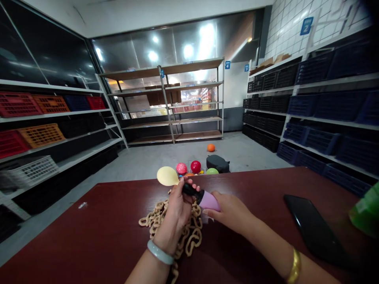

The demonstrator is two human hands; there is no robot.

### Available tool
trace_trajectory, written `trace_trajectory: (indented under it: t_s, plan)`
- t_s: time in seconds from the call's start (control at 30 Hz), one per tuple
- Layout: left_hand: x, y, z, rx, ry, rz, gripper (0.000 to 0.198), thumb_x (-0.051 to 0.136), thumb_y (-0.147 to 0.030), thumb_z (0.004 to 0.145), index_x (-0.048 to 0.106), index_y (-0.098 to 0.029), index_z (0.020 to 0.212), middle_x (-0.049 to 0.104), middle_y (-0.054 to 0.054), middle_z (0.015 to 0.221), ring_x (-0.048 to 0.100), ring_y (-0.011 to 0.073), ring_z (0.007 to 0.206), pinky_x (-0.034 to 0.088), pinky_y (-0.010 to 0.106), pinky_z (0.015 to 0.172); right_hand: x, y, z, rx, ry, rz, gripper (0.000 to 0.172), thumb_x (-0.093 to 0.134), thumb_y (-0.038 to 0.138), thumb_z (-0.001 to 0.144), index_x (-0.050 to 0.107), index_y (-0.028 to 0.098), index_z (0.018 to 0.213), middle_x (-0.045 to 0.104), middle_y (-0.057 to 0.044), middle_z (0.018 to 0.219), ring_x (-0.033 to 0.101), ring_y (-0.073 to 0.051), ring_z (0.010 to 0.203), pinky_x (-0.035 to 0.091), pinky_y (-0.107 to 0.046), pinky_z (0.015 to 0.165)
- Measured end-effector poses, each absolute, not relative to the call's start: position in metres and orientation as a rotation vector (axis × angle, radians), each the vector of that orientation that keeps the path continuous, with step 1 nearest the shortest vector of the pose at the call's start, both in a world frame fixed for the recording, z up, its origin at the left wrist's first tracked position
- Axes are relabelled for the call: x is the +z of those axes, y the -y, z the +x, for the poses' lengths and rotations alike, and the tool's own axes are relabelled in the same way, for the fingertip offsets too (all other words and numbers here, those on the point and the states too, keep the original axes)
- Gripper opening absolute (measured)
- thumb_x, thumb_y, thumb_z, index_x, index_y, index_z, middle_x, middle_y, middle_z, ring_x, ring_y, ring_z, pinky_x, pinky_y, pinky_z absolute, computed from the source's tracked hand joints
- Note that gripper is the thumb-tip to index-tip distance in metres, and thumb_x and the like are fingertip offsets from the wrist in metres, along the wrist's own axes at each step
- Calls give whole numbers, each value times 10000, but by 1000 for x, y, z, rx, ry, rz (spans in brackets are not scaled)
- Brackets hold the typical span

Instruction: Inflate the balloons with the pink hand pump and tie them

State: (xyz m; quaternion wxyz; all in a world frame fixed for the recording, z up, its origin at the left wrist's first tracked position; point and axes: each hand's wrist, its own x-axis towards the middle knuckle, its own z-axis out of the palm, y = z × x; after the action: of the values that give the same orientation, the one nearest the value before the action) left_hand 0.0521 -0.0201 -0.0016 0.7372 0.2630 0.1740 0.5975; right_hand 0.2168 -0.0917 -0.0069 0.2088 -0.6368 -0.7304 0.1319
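Note:
A hand pump with a black front part (191,190) and a purple body (209,201) is held between both hands above the table. My left hand (181,205) is wrapped round the black part, and a pale yellow, partly inflated balloon (167,176) sticks out beyond its fingers to the left. My right hand (229,211) grips the purple end. Beneath my left hand and forearm lies a tangled pile of beige twisted loops (194,238) on the dark red table (118,236).
A black phone (314,227) lies at the right, near a green object (367,211). Beyond the table, several balloons, including a red one (196,166), and a dark grey bag (217,163) are on the floor. Shelves with crates line both sides.

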Motion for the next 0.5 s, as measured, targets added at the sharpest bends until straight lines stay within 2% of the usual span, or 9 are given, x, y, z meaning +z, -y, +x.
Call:
trace_trajectory:
  t_s: [0.07, 0.17, 0.23, 0.33, 0.5]
  plan:
    - [1, 18, 45, 1245, -351, 551, 122, 664, -178, 833, 624, -143, 943, 670, 81, 911, 661, 212, 829, 555, 395, 761, -7, 91, 219, 366, 2039, -1748, 515, 537, 642, 826, 578, 236, 1140, 710, -87, 1010, 652, -302, 936, 389, -320, 691]
    - [3, 18, 42, 1190, -323, 553, 91, 666, -195, 838, 620, -135, 889, 661, 134, 1060, 634, 272, 999, 541, 428, 806, -7, 89, 222, 349, 2040, -1706, 593, 544, 622, 833, 494, 273, 1310, 700, -80, 1075, 642, -300, 983, 407, -335, 751]
    - [2, 20, 46, 1215, -324, 600, 116, 675, -226, 836, 608, -134, 857, 660, 128, 1003, 642, 252, 919, 543, 404, 758, -7, 89, 223, 351, 2038, -1696, 614, 542, 613, 840, 461, 285, 1353, 697, -78, 1089, 637, -296, 1007, 411, -338, 778]
    - [0, 20, 53, 1317, -301, 647, 134, 669, -247, 841, 580, -149, 820, 604, 49, 802, 596, 167, 710, 525, 337, 660, -7, 90, 221, 346, 2045, -1706, 587, 539, 618, 840, 501, 269, 1311, 701, -82, 1077, 638, -297, 1008, 411, -338, 783]
    - [2, 4, 39, 1485, -320, 578, 141, 570, -230, 899, 538, -153, 786, 528, 22, 746, 532, 148, 644, 480, 313, 587, -5, 90, 218, 312, 2080, -1744, 548, 567, 615, 821, 546, 270, 1247, 704, -78, 1067, 641, -302, 997, 414, -339, 768]
